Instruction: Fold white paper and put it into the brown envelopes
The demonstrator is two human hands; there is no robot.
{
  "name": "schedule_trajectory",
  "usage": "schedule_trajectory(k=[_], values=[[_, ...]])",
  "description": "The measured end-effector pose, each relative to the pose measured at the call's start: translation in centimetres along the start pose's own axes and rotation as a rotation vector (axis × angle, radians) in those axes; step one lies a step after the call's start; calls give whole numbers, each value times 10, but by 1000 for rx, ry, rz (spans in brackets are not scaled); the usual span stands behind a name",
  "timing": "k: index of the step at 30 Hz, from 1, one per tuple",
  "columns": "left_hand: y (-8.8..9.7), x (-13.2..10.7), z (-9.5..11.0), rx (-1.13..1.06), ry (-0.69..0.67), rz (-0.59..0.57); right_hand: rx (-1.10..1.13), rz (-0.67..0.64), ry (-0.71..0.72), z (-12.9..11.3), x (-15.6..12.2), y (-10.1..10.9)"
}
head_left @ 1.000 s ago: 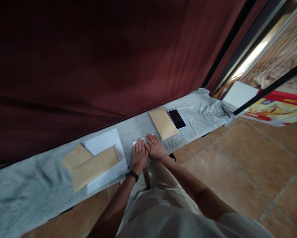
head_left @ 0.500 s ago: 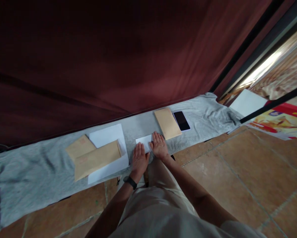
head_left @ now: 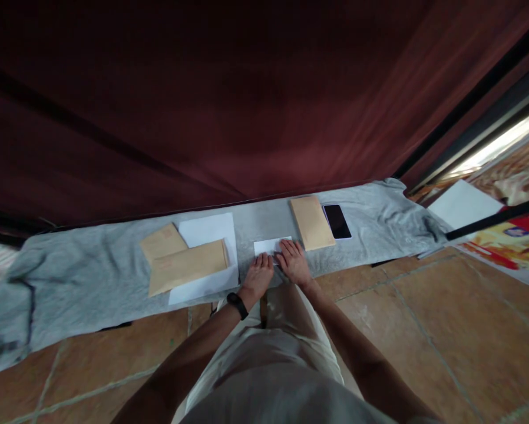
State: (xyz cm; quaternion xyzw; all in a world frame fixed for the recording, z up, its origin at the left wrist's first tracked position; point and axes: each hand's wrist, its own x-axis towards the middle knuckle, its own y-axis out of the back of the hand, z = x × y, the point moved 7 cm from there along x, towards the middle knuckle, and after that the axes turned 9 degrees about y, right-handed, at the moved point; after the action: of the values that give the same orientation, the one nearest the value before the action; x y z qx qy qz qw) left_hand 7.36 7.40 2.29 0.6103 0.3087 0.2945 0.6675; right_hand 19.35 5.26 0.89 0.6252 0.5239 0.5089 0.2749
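Note:
A small piece of white folded paper lies flat in front of me on a grey cloth. My left hand rests with straight fingers on its near edge. To the right, my right hand is laid flat over the paper's right end, fingers stretched out. Both palms hide part of the paper, and the hands are close together. A brown envelope lies just beyond my right hand, with a dark-screened phone beside it.
On the left, brown envelopes overlap white paper sheets. The grey cloth covers a long narrow surface against a dark red curtain. A printed red and yellow board and a black bar stand at the right.
The view has shifted, so everything sits differently in the picture. My left hand has slid slightly right along the paper, closer to my right hand, which still lies on the right end.

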Motion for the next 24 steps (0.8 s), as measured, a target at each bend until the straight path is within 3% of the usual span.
schedule_trajectory(k=[4, 6, 9, 11, 13, 16, 21, 24], values=[[34, -3, -11, -95, -62, 59, 97, -57, 150, -8, -7, 15], [54, -3, -22, -159, -71, 84, 174, -71, 147, -7, -8, 24], [81, 6, -46, -324, 13, 152, 366, -27, -43, 7, -5, 37], [89, 16, -68, -543, 145, 199, 545, 55, -203, 18, -2, 41], [81, 25, -89, -855, 309, 174, 713, 150, -336, 27, -1, 39], [50, 30, -100, -1184, 494, 69, 839, 249, -511, 38, -4, 26], [5, 18, -89, -1199, 613, 45, 801, 289, -619, 48, -10, 7], [-10, 15, -86, -1139, 677, 73, 781, 290, -630, 51, -12, 1]])
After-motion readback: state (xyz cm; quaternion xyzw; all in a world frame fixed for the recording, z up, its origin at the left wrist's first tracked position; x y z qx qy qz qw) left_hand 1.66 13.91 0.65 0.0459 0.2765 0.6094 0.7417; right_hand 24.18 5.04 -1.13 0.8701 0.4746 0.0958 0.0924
